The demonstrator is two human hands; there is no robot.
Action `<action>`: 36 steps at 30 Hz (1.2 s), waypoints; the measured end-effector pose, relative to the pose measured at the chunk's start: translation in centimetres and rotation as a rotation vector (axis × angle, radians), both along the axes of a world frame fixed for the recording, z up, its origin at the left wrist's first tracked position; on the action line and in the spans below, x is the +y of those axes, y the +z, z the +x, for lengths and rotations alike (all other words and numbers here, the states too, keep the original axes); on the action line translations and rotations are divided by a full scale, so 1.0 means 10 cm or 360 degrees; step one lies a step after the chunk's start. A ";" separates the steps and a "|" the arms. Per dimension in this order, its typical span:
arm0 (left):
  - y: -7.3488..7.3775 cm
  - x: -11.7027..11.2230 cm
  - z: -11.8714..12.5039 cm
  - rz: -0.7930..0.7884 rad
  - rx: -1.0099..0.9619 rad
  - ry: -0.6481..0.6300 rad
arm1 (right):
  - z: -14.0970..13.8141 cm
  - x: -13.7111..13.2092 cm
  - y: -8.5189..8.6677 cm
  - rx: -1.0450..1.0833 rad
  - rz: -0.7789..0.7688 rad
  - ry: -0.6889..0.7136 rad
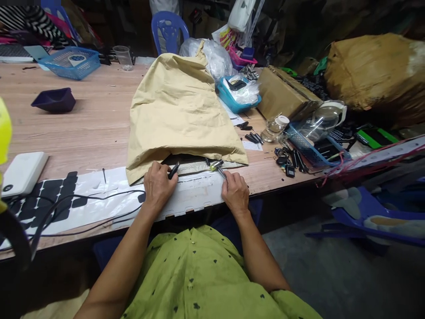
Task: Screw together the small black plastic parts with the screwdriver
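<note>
My left hand [158, 188] is closed around a small dark object [173, 171] with a pointed end; its exact kind is hard to tell. A small hammer [218, 166] with a shiny, yellowish head and a thin metal handle is gripped in my right hand [236, 190]. Between and below both hands lies a white board [195, 195] along the table's front edge. Just beyond them, a beige cloth bag [182, 106] stands with its open side toward me, and a dark gap shows under its front hem. Another small black piece [208, 161] lies near the hammer head.
On the left are a white power bank [25, 173], black cables [99, 196], a sheet of black stickers [59, 199] and a dark purple tray [55, 100]. To the right stand a glass jar [275, 128], blue baskets [239, 104] and a cardboard box [285, 93].
</note>
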State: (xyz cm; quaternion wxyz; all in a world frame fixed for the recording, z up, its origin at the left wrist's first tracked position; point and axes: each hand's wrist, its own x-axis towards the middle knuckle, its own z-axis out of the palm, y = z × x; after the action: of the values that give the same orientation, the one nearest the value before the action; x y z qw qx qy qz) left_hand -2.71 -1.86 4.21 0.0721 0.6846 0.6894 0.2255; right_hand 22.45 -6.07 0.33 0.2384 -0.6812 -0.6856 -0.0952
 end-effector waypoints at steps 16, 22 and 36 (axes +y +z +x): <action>-0.24 0.01 0.35 -0.0172 -0.0386 -0.0629 | 0.07 -0.13 0.18 0.0721 0.0059 0.0318; -0.24 0.01 0.37 -0.0186 -0.0388 -0.0611 | -0.15 -0.30 0.34 0.0922 -0.0088 0.0565; -0.20 0.00 0.41 -0.0229 -0.0355 -0.0594 | -0.24 -0.32 0.35 0.0924 -0.0203 0.0661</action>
State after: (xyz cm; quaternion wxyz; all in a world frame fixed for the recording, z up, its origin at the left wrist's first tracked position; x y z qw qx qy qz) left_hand 1.42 -1.84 2.17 0.2370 0.7642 0.5528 0.2329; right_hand 20.08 -9.23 3.79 0.3944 -0.5395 -0.7177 0.1956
